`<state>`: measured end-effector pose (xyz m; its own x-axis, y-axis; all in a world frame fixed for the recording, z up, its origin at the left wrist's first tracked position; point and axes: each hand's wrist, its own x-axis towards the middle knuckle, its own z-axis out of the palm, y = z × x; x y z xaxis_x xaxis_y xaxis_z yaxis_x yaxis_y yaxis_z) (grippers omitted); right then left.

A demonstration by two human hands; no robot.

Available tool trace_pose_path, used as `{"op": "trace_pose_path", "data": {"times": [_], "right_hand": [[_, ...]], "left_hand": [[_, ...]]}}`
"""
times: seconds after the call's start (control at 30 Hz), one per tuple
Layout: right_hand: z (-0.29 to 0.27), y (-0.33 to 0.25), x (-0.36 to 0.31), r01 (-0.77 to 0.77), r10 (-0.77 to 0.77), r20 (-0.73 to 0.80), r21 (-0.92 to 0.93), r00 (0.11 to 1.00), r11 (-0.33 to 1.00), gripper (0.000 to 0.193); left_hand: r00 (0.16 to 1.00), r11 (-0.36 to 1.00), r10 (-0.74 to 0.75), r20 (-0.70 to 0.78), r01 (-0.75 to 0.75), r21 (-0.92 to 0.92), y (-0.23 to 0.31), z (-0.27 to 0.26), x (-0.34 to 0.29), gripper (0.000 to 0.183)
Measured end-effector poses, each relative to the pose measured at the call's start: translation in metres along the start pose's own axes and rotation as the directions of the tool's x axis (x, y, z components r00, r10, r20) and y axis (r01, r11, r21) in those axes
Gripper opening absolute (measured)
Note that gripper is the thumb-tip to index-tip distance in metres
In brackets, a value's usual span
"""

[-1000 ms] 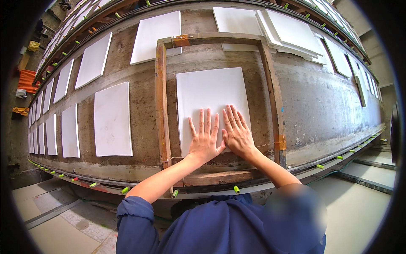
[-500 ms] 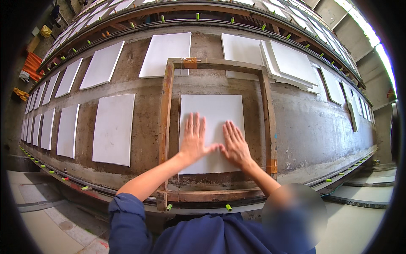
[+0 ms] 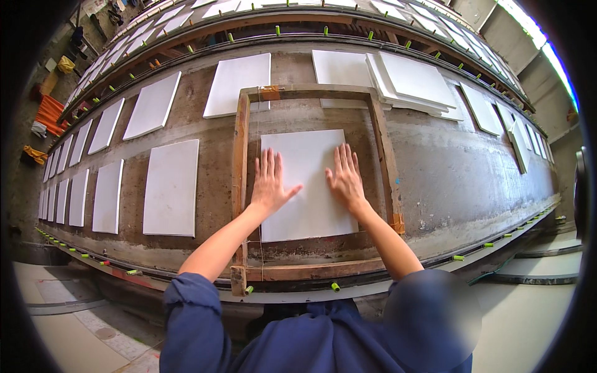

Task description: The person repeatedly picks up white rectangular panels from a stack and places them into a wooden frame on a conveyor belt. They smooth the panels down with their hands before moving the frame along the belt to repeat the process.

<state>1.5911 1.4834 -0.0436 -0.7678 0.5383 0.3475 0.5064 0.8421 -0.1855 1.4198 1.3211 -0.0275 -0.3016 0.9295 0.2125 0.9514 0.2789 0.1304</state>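
A white rectangular sheet or thin panel lies flat inside a worn wooden frame on the long table. My left hand rests open on the panel's left side, fingers pointing away and thumb out to the right. Over the right edge lies my right hand, palm down with its fingers stretched out. Between the hands a strip of white surface shows. A thin string runs down the frame's left side, and brown tape wraps its far left and near right parts.
White panels lie in two rows on the left of the brown-stained table. A loose stack of panels sits at the far right. Green pegs line the table's rails. Another panel-covered table stands beyond.
My hands have spread apart, the left toward the panel's left edge and the right toward its right edge. Both also lie slightly farther up the panel.
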Motion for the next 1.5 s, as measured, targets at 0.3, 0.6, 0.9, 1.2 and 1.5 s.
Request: {"op": "trace_pose_path", "data": {"times": [0.3,0.6,0.9,1.2,1.5], "right_hand": [[-0.067,-0.033,-0.06,0.216,-0.231,0.262,0.086,0.937,0.973,0.086],[-0.07,-0.038,-0.055,0.244,-0.296,0.269,0.209,0.917,0.947,0.079],[-0.06,-0.01,-0.023,0.228,-0.225,0.207,0.01,0.952,0.974,0.083],[-0.041,0.016,0.027,0.201,-0.218,0.174,0.111,0.96,0.973,0.078],[-0.058,0.014,0.042,0.228,-0.208,0.218,-0.07,0.953,0.971,0.079]], "left_hand": [[0.872,0.904,0.427,0.24,-0.411,-0.114,0.043,-0.042,-0.051,0.102],[0.912,0.909,0.387,0.139,-0.351,-0.225,0.038,-0.034,-0.052,0.085],[0.999,0.998,-0.036,-0.001,0.035,-0.061,0.042,-0.011,-0.013,0.097],[0.98,0.982,-0.188,-0.07,0.187,-0.02,0.019,-0.007,0.025,0.1],[0.915,0.952,-0.292,0.278,0.252,0.172,0.018,-0.05,0.056,0.098]]}}
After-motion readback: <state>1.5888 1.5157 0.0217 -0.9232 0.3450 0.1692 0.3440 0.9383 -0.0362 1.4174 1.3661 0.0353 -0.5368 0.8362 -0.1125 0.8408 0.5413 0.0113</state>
